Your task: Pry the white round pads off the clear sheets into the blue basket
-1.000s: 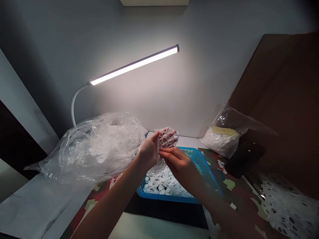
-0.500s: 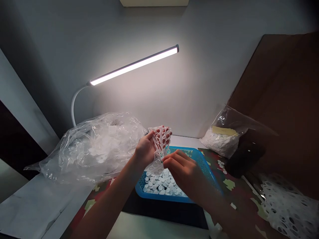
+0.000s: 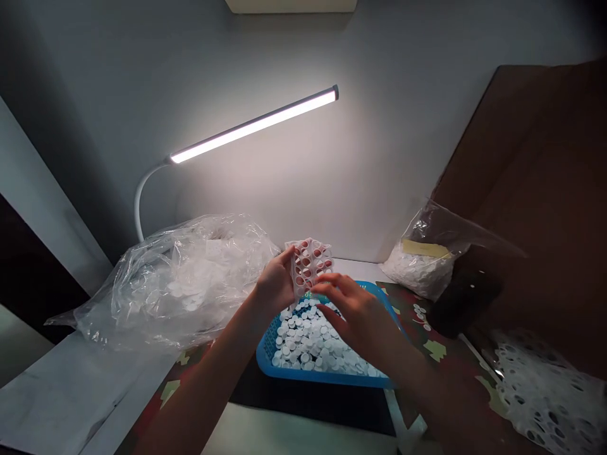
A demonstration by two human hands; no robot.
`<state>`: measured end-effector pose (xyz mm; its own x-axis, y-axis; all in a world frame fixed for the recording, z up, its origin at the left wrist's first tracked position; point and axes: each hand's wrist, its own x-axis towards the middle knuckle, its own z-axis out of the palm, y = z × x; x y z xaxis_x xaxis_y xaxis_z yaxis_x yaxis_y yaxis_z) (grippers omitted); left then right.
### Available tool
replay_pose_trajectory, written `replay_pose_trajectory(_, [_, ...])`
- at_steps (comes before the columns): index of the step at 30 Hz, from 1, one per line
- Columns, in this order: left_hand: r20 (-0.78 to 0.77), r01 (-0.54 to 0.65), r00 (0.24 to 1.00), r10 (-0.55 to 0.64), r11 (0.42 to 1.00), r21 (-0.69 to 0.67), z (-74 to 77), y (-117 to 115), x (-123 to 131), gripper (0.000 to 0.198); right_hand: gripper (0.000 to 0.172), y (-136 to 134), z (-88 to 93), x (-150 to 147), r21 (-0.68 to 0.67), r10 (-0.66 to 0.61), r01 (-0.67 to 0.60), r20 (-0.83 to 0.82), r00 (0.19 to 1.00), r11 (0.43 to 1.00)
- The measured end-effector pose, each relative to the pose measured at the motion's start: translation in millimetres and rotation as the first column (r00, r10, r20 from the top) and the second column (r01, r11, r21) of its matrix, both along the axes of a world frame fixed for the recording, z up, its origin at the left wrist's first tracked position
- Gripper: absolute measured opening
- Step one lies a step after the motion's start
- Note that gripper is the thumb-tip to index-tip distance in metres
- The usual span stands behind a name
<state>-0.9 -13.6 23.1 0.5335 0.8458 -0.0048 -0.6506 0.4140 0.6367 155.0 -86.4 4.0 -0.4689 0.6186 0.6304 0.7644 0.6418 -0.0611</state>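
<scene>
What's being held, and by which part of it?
The left hand holds the white perforated sheet by its left edge; whether the right hand touches it cannot be told.

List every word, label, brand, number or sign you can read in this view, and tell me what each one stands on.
No text can be read.
Yellow slip at the right-hand clear bag: any writing is too small and blurred to make out.
White sheet with holes, blue basket, lamp: no lettering can be made out.
</scene>
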Motion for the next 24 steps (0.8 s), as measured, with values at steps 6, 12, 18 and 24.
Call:
replay_pose_trajectory(6, [-0.035,0.015,0.999,-0.013,0.999,0.052,6.0,-9.3,-2.7,0.026,0.031,12.7,-2.9,0.0,0.136,-0.019,0.024,-0.035,0.999,0.990])
replay_pose_trajectory(12, [-0.069,0.005,0.998,-0.002,0.999,0.039,10.5,-9.8,-3.7,0.031,0.032,8.7,-1.2,2.0,0.192,0.050,-0.039,-0.055,0.997,0.981])
replay_pose_trajectory(18, [-0.041,0.049,0.998,-0.047,0.997,0.054,9.7,-9.8,-2.6,0.033,0.022,8.3,-2.7,3.4,0.238,0.103,-0.074,-0.112,0.988,0.968])
replay_pose_trajectory(24, [-0.058,0.071,0.996,-0.070,0.997,0.016,6.9,-2.3,-7.4,0.044,0.019,5.6,0.6,5.8,0.249,0.152,-0.115,-0.134,0.979,0.962])
